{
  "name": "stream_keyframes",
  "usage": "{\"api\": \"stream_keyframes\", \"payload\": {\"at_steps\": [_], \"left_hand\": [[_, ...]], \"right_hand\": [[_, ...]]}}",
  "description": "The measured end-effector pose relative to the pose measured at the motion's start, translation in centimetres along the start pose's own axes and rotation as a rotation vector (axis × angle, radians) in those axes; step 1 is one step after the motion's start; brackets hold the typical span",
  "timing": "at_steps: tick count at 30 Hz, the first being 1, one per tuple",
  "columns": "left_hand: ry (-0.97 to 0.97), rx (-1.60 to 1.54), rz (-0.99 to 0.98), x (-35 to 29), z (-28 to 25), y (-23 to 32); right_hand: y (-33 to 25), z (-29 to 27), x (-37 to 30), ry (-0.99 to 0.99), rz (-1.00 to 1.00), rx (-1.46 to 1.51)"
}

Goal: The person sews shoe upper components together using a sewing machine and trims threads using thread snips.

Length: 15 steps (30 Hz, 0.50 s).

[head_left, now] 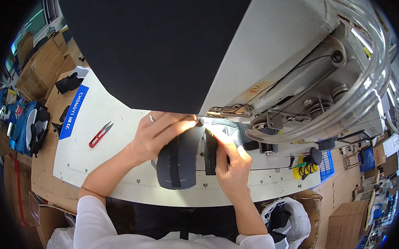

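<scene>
My left hand [157, 134], with a ring on one finger, grips the upper edge of a dark grey fabric piece [191, 157]. That piece has a rounded lower end and a black strip down its middle. My right hand [233, 164] is closed, thumb and fingertips together, at the top of a narrow black strap [210, 156] hanging beside the grey piece. Both hands' fingertips meet close under the sewing machine head [289, 40], in a bright light. The needle area is mostly hidden by the machine's dark cover [160, 46].
Red-handled thread snips [100, 135] lie on the white machine table [124, 128] to the left. Clear tubing [376, 94] loops at the right. A yellow-and-black spool [306, 168] stands at the table's right end, near a white bag [297, 218]. Cardboard boxes [41, 71] fill the far left.
</scene>
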<state>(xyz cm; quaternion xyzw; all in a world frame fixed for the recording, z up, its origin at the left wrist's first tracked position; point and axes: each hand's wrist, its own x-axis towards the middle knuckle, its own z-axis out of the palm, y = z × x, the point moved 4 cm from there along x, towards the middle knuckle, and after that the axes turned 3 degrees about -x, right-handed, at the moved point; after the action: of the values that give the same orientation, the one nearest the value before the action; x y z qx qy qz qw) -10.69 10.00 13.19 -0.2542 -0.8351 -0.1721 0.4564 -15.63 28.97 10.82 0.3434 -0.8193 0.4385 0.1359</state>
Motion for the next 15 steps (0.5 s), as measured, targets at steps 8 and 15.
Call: {"api": "stream_keyframes", "payload": {"at_steps": [8, 15], "left_hand": [[0.08, -0.034, -0.02, 0.6, -0.3, 0.3], [0.083, 0.154, 0.125, 1.2, -0.1, 1.7]], "right_hand": [[-1.7, -0.1, 0.7, 0.005, -0.172, -0.263], [-1.0, 0.7, 0.4, 0.03, -0.013, -0.066]]}}
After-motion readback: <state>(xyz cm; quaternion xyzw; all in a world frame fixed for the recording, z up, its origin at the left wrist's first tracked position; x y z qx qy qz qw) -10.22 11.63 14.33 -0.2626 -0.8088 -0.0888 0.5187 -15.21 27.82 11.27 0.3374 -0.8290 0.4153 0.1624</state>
